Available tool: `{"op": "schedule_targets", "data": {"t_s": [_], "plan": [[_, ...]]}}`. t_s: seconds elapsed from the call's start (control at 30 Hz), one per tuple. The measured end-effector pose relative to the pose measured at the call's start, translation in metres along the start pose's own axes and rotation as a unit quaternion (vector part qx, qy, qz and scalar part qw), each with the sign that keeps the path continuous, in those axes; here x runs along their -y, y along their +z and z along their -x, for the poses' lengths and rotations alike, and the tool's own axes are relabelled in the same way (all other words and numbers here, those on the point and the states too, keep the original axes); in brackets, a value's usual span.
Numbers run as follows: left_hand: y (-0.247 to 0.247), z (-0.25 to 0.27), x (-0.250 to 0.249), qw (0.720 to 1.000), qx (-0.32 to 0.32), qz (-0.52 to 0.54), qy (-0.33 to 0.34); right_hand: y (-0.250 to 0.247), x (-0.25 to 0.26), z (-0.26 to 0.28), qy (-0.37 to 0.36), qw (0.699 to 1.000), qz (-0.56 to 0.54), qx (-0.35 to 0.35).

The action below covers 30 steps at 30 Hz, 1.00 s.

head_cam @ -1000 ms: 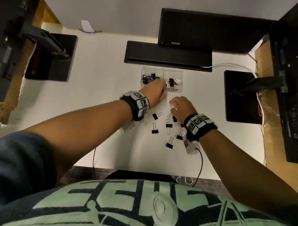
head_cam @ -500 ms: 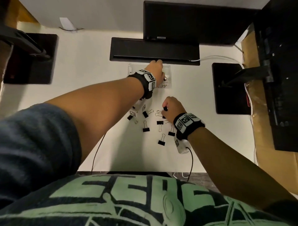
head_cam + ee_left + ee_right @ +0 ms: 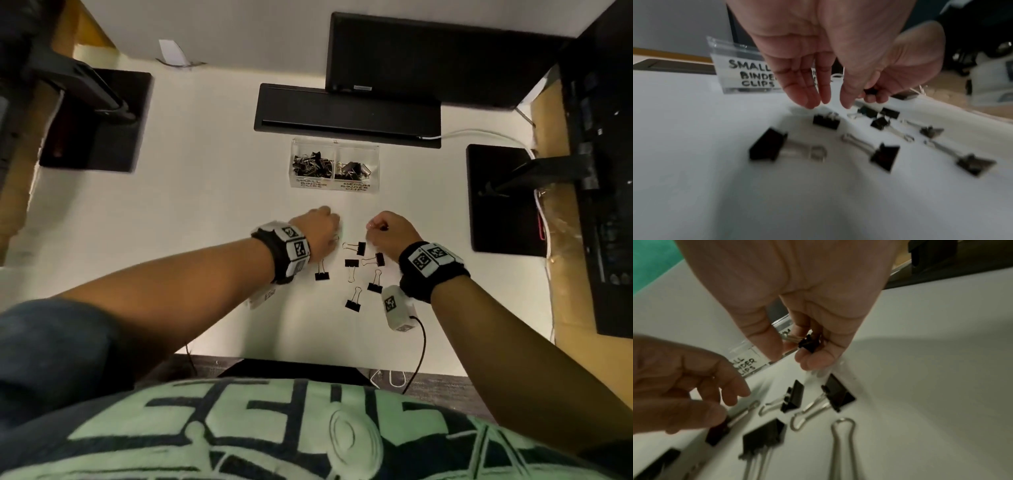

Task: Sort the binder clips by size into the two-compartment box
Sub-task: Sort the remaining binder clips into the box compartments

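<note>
The clear two-compartment box [image 3: 335, 186] stands at the back of the white table, marked small on the left and medium on the right, with black clips in both halves. Several loose black binder clips [image 3: 356, 247] lie between my hands. My left hand [image 3: 826, 104] hovers just above a loose clip [image 3: 826, 121], fingers straight and relaxed, holding nothing. To its right, my right hand [image 3: 797, 350] pinches a small black binder clip [image 3: 809, 343] between thumb and fingers, a little above the table. In the head view the left hand [image 3: 325, 228] and right hand [image 3: 376, 226] sit side by side in front of the box.
A black slotted tray [image 3: 346, 113] and a dark monitor [image 3: 428, 51] lie behind the box. Black stand bases sit at the left [image 3: 96, 120] and right [image 3: 503, 198]. A white sensor with a cable [image 3: 397, 308] hangs below my right wrist, near the table's front edge.
My left hand was over the box and has drawn back to the loose clips, empty. My right hand has lifted a small clip off the table.
</note>
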State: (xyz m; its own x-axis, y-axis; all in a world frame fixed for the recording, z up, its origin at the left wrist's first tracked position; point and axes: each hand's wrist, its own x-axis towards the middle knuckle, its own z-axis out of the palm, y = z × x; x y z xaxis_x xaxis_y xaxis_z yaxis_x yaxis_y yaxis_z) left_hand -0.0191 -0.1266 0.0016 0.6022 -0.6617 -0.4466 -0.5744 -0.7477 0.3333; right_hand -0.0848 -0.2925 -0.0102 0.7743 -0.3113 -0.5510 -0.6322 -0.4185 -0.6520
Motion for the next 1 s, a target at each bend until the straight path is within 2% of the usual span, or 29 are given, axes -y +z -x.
{"op": "schedule_targets", "data": {"t_s": [0.2, 0.27, 0.57, 0.63, 0.8, 0.9, 1.0], "plan": [[0.018, 0.010, 0.009, 1.000, -0.007, -0.001, -0.015, 0.015, 0.000, 0.007, -0.095, 0.980, 0.170, 0.026], [0.018, 0.010, 0.012, 0.999, -0.018, 0.024, -0.025, 0.020, 0.001, 0.007, -0.101, 0.974, 0.202, 0.027], [0.014, 0.028, 0.041, 0.985, -0.096, 0.114, -0.083, 0.022, 0.006, 0.002, -0.091, 0.974, 0.207, 0.024], [0.011, 0.032, 0.046, 0.985, -0.094, 0.112, -0.095, 0.016, 0.015, -0.001, -0.089, 0.980, 0.176, 0.003], [0.005, 0.043, 0.057, 0.993, -0.022, 0.043, -0.110, -0.008, 0.060, -0.018, -0.131, 0.983, 0.079, -0.100], [0.006, 0.047, 0.060, 0.993, -0.017, 0.040, -0.107, -0.017, 0.082, -0.036, -0.156, 0.971, 0.099, -0.150], [0.010, 0.049, 0.064, 0.996, -0.021, 0.034, -0.080, -0.015, 0.092, -0.050, -0.148, 0.967, 0.144, -0.152]]}}
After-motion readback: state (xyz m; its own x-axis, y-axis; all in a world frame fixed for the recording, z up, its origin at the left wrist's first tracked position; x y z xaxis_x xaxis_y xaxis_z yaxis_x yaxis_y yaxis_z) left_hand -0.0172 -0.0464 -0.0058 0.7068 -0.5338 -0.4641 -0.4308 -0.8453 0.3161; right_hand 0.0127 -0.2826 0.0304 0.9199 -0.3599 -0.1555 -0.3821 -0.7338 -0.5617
